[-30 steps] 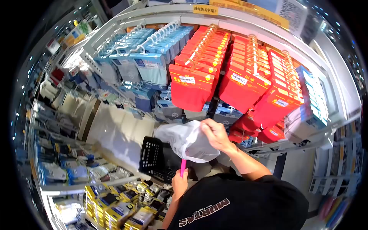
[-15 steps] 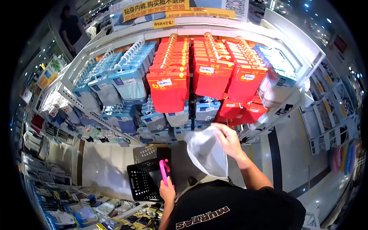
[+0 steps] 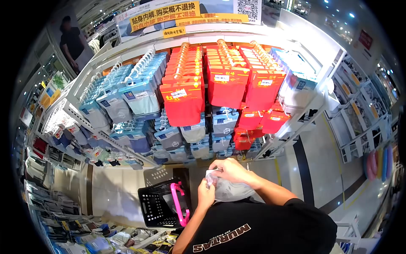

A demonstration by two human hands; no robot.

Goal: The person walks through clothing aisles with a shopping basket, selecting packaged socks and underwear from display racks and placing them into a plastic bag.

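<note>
Both hands are in front of the black-shirted torso, close together on a pale, thin, bag-like item (image 3: 231,191). My left hand (image 3: 206,192) pinches its left upper edge. My right hand (image 3: 230,171) is closed on the top edge, fingers bent toward the left hand. The item hangs crumpled below them, and its lower part is hidden behind the body. Left of my left hand is a black shopping basket (image 3: 149,207) with a pink handle (image 3: 181,205), which neither hand touches.
Ahead stands a white rack (image 3: 139,36) hung with red packs (image 3: 182,108) and light blue packs (image 3: 141,103) on hooks. Folded packaged goods (image 3: 97,243) fill a display at the lower left. More shelving (image 3: 359,110) stands to the right across the aisle.
My left hand has let go of the basket's pink handle and moved right to grip the pale item. My right hand has lowered and moved left, and the item is now more gathered.
</note>
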